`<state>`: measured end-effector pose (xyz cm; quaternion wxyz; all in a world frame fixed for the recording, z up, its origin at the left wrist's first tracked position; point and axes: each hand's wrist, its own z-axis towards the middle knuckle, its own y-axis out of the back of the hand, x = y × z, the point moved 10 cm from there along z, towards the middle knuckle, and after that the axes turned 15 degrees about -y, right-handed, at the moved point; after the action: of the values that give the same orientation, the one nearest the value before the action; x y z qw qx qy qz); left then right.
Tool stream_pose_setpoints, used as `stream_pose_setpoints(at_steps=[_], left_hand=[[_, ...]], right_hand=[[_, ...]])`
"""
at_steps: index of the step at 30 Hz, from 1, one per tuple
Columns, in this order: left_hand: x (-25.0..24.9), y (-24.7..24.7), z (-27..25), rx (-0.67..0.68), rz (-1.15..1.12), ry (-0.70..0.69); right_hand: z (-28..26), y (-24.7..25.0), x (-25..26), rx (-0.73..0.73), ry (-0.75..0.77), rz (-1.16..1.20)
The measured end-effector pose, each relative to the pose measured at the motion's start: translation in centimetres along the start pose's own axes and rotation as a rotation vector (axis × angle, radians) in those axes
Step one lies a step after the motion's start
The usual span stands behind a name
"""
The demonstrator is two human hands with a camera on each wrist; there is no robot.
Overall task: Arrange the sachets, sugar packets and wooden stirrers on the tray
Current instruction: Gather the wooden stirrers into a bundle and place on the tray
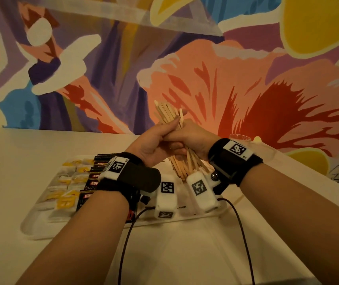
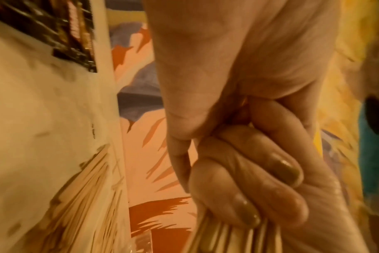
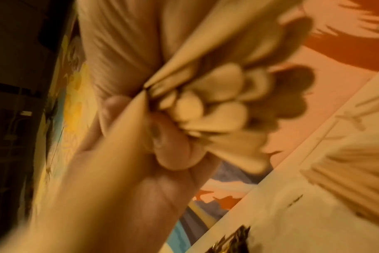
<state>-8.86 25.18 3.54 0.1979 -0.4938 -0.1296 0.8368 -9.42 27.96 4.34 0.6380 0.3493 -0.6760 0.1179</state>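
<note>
While both my left hand (image 1: 154, 144) and right hand (image 1: 191, 140) gripped the wooden stirrers (image 1: 169, 114) upright above the tray (image 1: 41, 227), its bare right end lay directly below.

black sachets (image 1: 91, 183) read "kop" and "sup".

A white rectangular plastic tray (image 1: 41, 229) sits on the pale table (image 1: 10, 161), before a painted mural wall (image 1: 226, 68). On the tray, yellow-and-white paper sugar packets (image 1: 66, 190) lie leftmost, black foil coffee sachets (image 1: 91, 182) just to their right, and loose flat wooden stirrers (image 2: 84, 202) lie towards the right end. Above the tray, the left hand (image 1: 154, 144) and right hand (image 1: 193, 138) meet around an upright bundle of flat wooden stirrers (image 1: 169, 113).
</note>
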Motion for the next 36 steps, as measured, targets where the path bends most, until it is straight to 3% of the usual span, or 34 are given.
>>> stream_pose_setpoints(at_steps=[6, 17, 24, 27, 30, 33, 36], left_hand=[[-0.7, 2.1, -1.0, -0.008, 0.091, -0.001], [-1.2, 2.8, -1.3, -0.084, 0.33, -0.061], [-3.8, 4.8, -1.0, -0.281, 0.103, -0.25], [-4.8, 4.7, -1.1, -0.316, 0.028, -0.343], [-4.6, 4.0, -1.2, -0.303, 0.122, -0.379], [-3.7, 3.5, -0.9, -0.252, 0.234, -0.37], [-3.3, 3.9, -0.9, -0.259, 0.235, -0.364]], right_hand=[[0.1, -2.8, -0.4, 0.154, -0.063, 0.039], [-1.0, -3.6, -1.1, 0.243, -0.042, 0.265], [-1.5, -2.5, -4.2, 0.333, -0.143, 0.359], [-0.8, -1.7, -5.7, 0.269, -0.226, 0.519], [0.0, -1.9, -6.5, 0.197, -0.298, 0.813], [-0.1, -3.5, -5.5, 0.251, -0.27, 1.105], [-0.3, -4.1, -5.3, 0.338, -0.234, 1.187]])
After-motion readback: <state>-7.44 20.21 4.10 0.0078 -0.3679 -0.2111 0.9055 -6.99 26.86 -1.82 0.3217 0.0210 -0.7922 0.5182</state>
